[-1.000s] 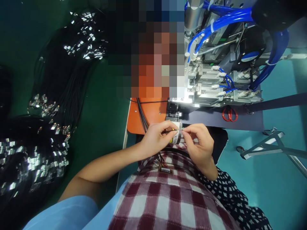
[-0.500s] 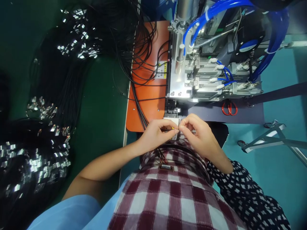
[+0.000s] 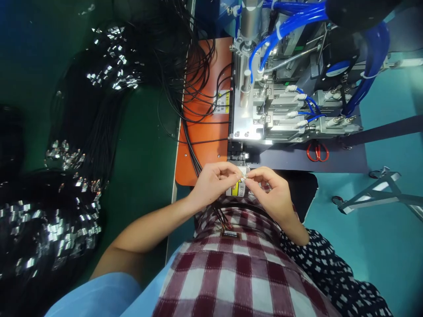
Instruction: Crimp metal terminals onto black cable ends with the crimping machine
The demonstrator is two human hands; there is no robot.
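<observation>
My left hand (image 3: pixel 216 182) is closed in a pinch, its thumb and forefinger on a small shiny metal piece (image 3: pixel 245 177). From the other side, the fingertips of my right hand (image 3: pixel 272 191) pinch the same piece. It is too small to tell its exact kind. A bundle of black cables (image 3: pixel 189 147) runs down beneath my left hand. Below the wrist, the bundle's wire ends (image 3: pixel 226 224) show reddish tips against the checked apron (image 3: pixel 228 264). Behind the fingers lies a white and yellow label (image 3: pixel 236 189), partly covered.
Ahead stands a metal machine (image 3: pixel 247 119) with blue air hoses (image 3: pixel 297 17). Its orange plate (image 3: pixel 205 163) carries loose black cables. Red-handled scissors (image 3: pixel 317 152) rest on the dark shelf to the right. Piles of black cables with shiny ends (image 3: pixel 56 229) cover the green surface at left.
My fingertips have drawn slightly apart, and the small shiny piece shows between them. My right hand has shifted a little downward. The whole view has shifted slightly.
</observation>
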